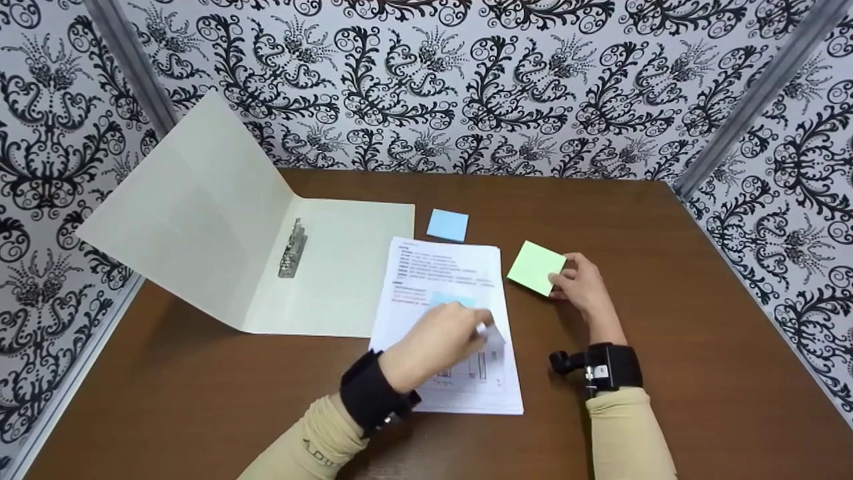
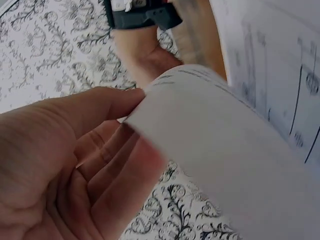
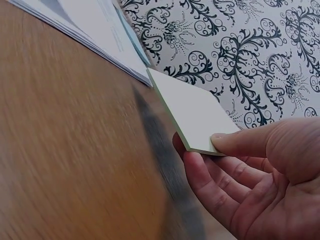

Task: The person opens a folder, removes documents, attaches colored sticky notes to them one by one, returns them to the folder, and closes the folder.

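Observation:
My left hand (image 1: 440, 337) is over the stack of printed sheets (image 1: 443, 267). Between thumb and fingers it pinches the edge of a paper sheet (image 2: 200, 125), which bends upward in the left wrist view. Printed figures show on the page beneath. A blue sticky note (image 1: 453, 299) lies on the stack, partly hidden by the hand. To the right of the papers, my right hand (image 1: 581, 287) grips a light green sticky note pad (image 1: 535, 267) by its near corner, thumb on top. The right wrist view shows this pad (image 3: 195, 112) raised above the table.
An open file folder (image 1: 340, 267) lies left of the papers, its cover (image 1: 193, 213) standing up at a slant. A metal clip (image 1: 292, 250) sits near its spine. Behind the stack is a blue sticky note pad (image 1: 448, 225). Patterned walls border the brown table (image 1: 693, 320).

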Demonstrator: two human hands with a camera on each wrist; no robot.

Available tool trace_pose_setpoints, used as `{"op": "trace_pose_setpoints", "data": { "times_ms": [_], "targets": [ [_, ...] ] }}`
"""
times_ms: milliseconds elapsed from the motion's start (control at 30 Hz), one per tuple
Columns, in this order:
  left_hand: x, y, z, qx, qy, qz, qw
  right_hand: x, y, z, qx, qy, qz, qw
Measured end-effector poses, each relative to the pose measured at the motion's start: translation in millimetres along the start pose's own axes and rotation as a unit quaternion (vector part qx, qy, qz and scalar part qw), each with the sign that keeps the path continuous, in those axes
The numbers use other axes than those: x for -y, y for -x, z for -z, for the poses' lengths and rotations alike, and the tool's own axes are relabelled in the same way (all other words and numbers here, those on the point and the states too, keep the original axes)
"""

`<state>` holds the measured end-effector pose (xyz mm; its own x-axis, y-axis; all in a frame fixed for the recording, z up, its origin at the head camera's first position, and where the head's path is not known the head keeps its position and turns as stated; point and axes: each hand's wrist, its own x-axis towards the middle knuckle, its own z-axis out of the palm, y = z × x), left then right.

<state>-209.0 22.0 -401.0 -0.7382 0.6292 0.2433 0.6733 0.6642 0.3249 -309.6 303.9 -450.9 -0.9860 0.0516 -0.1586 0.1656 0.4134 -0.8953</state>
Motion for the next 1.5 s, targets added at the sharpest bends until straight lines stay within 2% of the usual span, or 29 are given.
{"op": "trace_pose_setpoints", "data": {
  "times_ms": [167, 267, 333, 433, 533, 700, 933, 1033, 1133, 1233, 1500],
  "targets": [
    [16.6, 7.6, 33.9, -0.054, 0.053, 0.042, 0.9963, 0, -1, 0, -0.004, -0.011, -0.005, 1.0],
    [30.7, 17.0, 57.7, -0.089, 0.096, 0.065, 0.9892, 0, 0, 1, -0.002, -0.017, -0.003, 1.0],
    [41.7, 25.5, 73.4, -0.124, 0.108, 0.08, 0.9831, 0, 1, 1, -0.001, -0.022, 0.002, 1.0],
    [58.5, 40.2, 96.6, -0.186, 0.109, 0.113, 0.9699, 1, 1, 1, -0.001, -0.028, 0.006, 1.0],
    [75.1, 55.2, 116.5, -0.233, 0.09, 0.171, 0.9531, 0, 1, 1, 0.0, -0.032, 0.008, 0.999],
    [101.3, 77.2, 137.8, -0.268, 0.048, 0.281, 0.9204, 0, 1, 1, 0.0, -0.029, 0.007, 1.0],
    [137.4, 106.6, 151.5, -0.281, 0.029, 0.4, 0.8718, 0, 1, 0, 0.0, -0.042, 0.011, 0.999],
    [151.8, 115.8, 151.3, -0.283, 0.031, 0.437, 0.8528, 1, 0, -1, -0.001, -0.036, 0.011, 0.999],
    [160.6, 120.8, 149.4, -0.289, 0.027, 0.46, 0.8393, 1, 0, -2, -0.001, -0.038, 0.011, 0.999],
    [163.9, 122.6, 147.3, -0.289, 0.019, 0.47, 0.8339, 2, 0, -3, -0.001, -0.04, 0.013, 0.999],
    [165.7, 123.8, 142.8, -0.237, 0.021, 0.493, 0.8367, 6, 2, -6, 0.01, -0.03, 0.017, 0.999]
  ]
}}
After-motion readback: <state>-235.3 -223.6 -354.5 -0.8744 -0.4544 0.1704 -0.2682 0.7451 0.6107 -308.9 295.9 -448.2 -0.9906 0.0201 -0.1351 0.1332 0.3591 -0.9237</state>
